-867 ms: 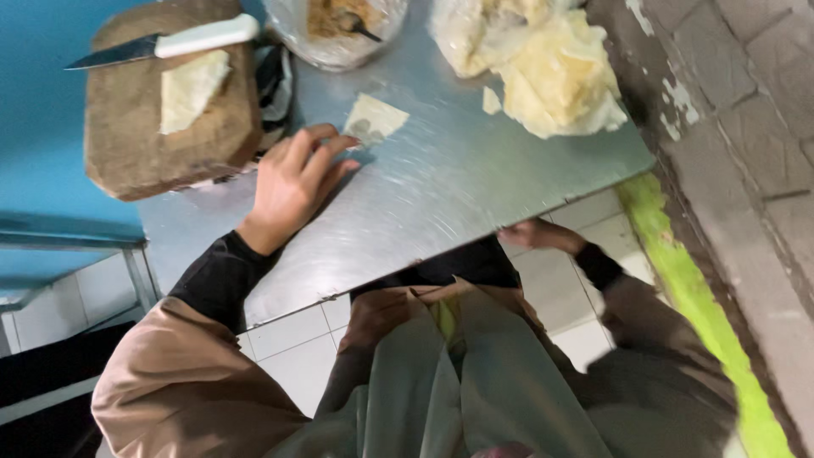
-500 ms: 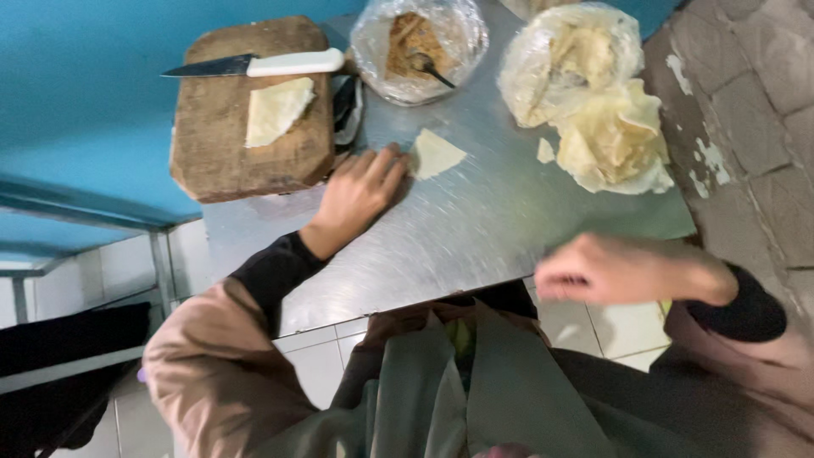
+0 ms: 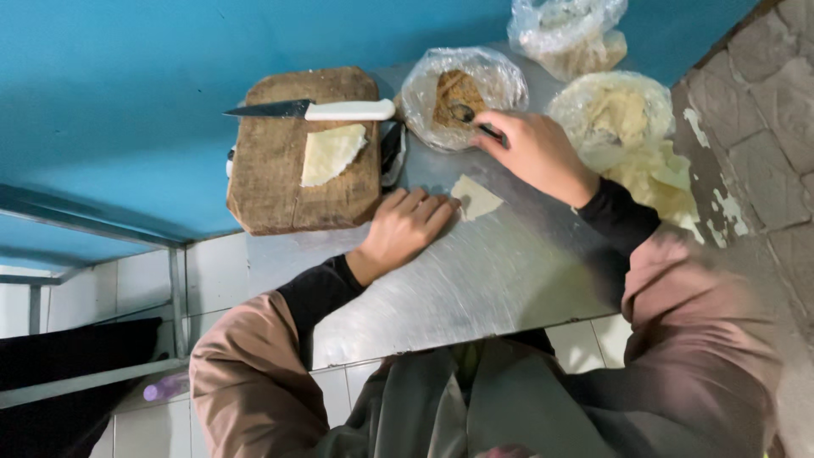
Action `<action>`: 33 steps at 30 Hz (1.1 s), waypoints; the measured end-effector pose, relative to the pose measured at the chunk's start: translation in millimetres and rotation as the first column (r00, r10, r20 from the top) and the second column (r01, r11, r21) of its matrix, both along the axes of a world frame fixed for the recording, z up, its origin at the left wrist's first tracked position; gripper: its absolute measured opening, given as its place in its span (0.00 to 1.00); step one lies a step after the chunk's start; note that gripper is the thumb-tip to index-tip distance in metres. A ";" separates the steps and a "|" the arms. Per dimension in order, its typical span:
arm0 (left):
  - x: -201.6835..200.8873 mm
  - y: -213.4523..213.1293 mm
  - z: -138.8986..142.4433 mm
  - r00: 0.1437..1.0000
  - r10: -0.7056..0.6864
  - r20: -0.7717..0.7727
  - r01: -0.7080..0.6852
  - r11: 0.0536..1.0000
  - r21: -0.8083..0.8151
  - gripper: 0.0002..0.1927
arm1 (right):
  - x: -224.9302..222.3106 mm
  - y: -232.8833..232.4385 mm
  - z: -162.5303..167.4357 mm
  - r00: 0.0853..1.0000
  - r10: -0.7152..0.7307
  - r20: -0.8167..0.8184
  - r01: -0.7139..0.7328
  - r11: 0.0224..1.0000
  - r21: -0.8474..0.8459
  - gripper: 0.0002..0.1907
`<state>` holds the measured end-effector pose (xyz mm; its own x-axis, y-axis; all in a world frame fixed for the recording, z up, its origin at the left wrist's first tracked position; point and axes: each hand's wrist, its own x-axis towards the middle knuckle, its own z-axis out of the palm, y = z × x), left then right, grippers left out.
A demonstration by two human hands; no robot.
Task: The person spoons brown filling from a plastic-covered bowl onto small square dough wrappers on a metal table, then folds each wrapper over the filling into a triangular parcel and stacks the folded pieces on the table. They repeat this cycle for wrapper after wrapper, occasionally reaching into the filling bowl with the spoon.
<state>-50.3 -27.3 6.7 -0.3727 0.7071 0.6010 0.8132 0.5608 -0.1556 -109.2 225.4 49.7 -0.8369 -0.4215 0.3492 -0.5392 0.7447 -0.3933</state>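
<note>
Spoon [image 3: 471,118] in filling bag [image 3: 454,95] gripped by right hand [image 3: 532,153]; dough triangle [image 3: 475,198] on bench [image 3: 500,271] pinned by flat, released left hand [image 3: 405,229] fingers.

Brushed stainless-steel table [image 3: 509,280]. Small pale triangular dough sheet [image 3: 476,198] lies flat just off the left hand's fingertips [image 3: 441,206]. Worn brown wooden cutting board [image 3: 292,153] sits beyond that hand's fingers. Clear plastic bag of brown filling [image 3: 454,95] is at the right hand's fingertips [image 3: 492,127]. Bagged pale dough stack [image 3: 623,127] lies beside it.

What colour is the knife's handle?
White; the knife lies across the cutting board, clear in the head view.
</note>
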 end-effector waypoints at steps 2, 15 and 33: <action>-1.2 -2.6 3.7 1.000 -0.011 0.007 0.010 1.000 0.021 0.09 | -1.8 -0.7 -2.7 0.999 0.021 -0.025 -0.023 0.996 -0.085 0.09; -3.3 -3.9 0.1 0.999 0.046 0.028 -0.044 0.997 -0.064 0.16 | -6.0 13.6 -16.7 0.915 0.072 -0.398 0.046 0.959 0.279 0.21; -5.4 3.1 3.2 0.998 0.015 0.057 -0.012 0.999 -0.046 0.14 | -20.9 17.9 -32.7 0.984 -0.153 0.088 0.176 0.890 -0.420 0.08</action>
<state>-55.7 -24.1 9.9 -0.4156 0.7277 0.5457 0.8139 0.5654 -0.1340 -130.1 243.4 17.1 -0.9029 -0.0976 0.4186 -0.3941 0.5767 -0.7156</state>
